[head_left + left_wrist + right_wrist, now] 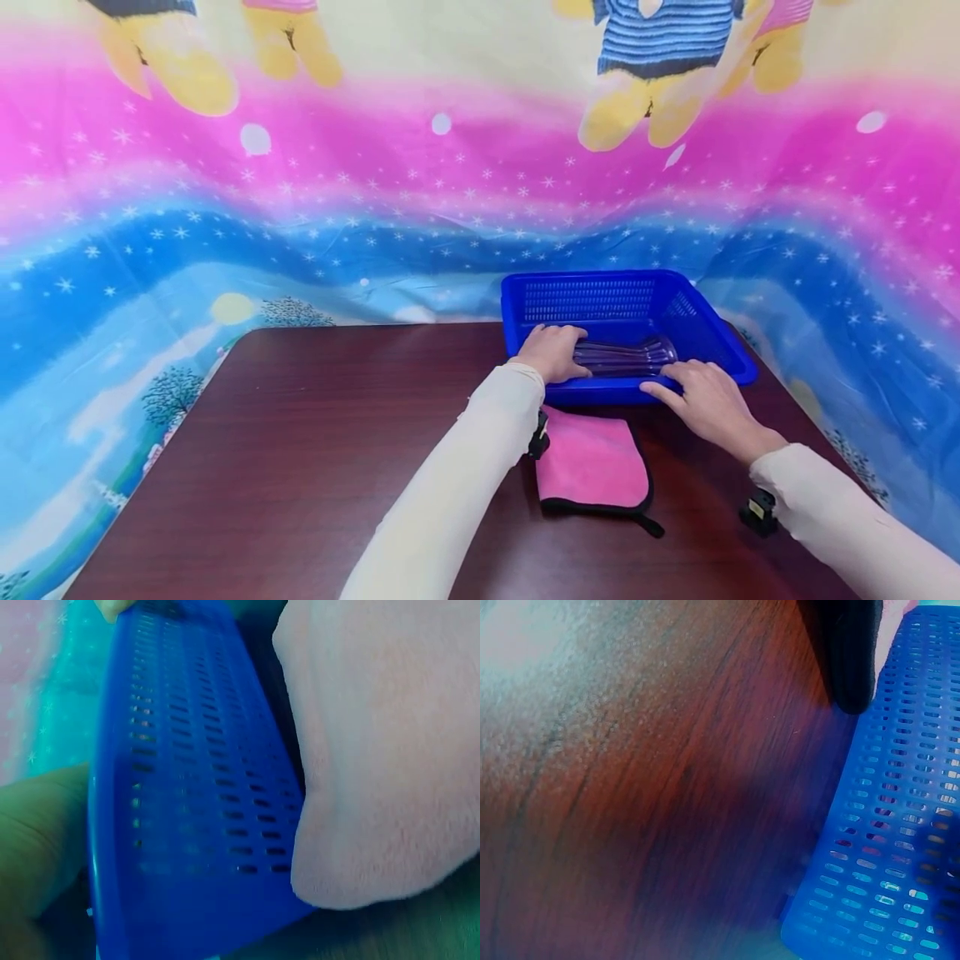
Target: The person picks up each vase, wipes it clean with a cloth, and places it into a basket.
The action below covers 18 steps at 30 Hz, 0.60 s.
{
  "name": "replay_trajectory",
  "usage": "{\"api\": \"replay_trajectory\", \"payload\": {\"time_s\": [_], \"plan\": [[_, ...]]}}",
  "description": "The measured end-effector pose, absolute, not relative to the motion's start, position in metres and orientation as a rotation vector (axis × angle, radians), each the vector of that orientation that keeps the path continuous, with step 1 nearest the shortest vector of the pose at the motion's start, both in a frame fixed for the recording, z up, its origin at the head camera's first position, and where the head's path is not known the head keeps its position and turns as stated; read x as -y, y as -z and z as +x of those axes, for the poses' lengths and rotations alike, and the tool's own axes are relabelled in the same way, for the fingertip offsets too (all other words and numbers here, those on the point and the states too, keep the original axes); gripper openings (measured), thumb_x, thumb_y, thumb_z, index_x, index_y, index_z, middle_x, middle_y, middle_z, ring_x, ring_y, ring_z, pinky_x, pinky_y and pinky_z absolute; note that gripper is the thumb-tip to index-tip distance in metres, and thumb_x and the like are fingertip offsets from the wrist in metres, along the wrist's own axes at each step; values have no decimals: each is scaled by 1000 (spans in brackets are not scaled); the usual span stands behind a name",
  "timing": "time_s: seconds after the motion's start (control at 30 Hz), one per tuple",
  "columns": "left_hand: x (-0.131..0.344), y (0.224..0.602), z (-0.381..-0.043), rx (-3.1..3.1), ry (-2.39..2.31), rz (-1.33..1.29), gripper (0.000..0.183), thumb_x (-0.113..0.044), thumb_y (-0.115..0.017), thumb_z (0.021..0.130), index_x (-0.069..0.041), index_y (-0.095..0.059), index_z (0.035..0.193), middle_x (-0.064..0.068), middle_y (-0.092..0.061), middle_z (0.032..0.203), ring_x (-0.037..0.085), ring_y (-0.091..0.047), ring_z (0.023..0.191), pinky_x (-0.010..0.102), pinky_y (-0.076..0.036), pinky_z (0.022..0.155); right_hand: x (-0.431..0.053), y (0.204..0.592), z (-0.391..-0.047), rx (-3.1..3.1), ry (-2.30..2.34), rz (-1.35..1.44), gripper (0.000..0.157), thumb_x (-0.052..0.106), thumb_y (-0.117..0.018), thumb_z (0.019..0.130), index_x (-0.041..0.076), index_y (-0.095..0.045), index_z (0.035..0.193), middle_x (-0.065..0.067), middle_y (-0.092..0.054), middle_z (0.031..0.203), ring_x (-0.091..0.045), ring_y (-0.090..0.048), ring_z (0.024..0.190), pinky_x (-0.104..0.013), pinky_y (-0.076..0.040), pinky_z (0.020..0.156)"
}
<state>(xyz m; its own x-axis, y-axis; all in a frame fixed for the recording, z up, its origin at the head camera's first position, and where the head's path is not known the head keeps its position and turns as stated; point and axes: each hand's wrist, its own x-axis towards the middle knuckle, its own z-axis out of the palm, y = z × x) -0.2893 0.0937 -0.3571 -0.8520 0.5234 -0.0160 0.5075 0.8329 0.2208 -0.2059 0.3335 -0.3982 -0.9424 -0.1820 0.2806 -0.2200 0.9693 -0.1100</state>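
Observation:
A clear ribbed glass vase [626, 357] lies on its side inside the blue plastic basket [585, 390], its flared end toward the right. My left hand [553, 354] reaches over the basket's front left and grips the vase's left end between thumb and fingers. At the flared end, my right hand [708, 404] has its fingertips over the front rim close to the glass, with the thumb spread along the rim. In the left wrist view, part of the left hand [37, 832] shows behind the basket wall [187, 900]; the vase is hidden there.
In front of the basket lies a pink cloth [592, 462] with black edging and a small loop. The dark wooden table [337, 442] extends to the left. A printed curtain [420, 183] hangs behind the table and along its sides.

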Motion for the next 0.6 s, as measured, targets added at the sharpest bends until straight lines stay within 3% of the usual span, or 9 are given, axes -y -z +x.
{"api": "replay_trajectory", "payload": {"time_s": [0.6], "plan": [[-78,351,-286,-2953,-300,858,66,-49,-70,84,-26,-47,142,-5,-56,142,17,-52,132,34,-43,112,-335,393,-204,2859,-344,302,63,56,-53,93,-2,-66,114,-25,-68,113,-44,-58,107,-63,-39,96]]}}
